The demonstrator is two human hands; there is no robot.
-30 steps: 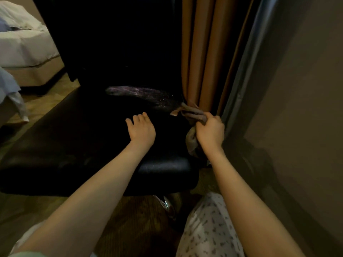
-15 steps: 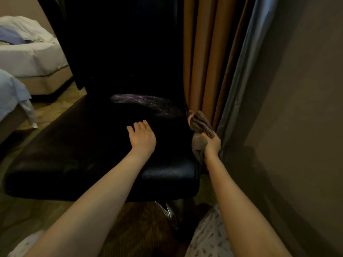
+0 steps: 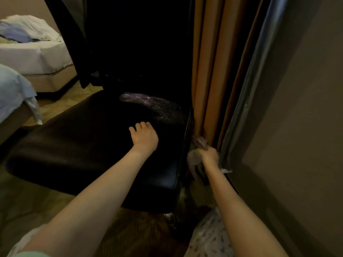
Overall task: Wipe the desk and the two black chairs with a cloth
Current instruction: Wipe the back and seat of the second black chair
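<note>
A black leather chair (image 3: 83, 154) fills the middle of the view, its tall backrest dark behind the seat. A dusty pale streak lies at the back right of the seat. My left hand (image 3: 144, 138) rests flat on the seat, fingers spread forward. My right hand (image 3: 210, 156) grips a crumpled grey cloth (image 3: 194, 160) low against the chair's right side, in the narrow gap between seat edge and curtain. Part of the cloth hangs below the hand, blurred.
Orange and grey curtains (image 3: 213, 71) hang right beside the chair. A brown wall (image 3: 297, 127) closes the right side. Two beds (image 3: 37, 58) with white linen stand at the left. The chair's metal base (image 3: 170, 217) shows under the seat over patterned carpet.
My right hand has carried the cloth from the seat's right top edge down along the chair's side. The left hand has stayed on the seat. The view has shifted closer.
</note>
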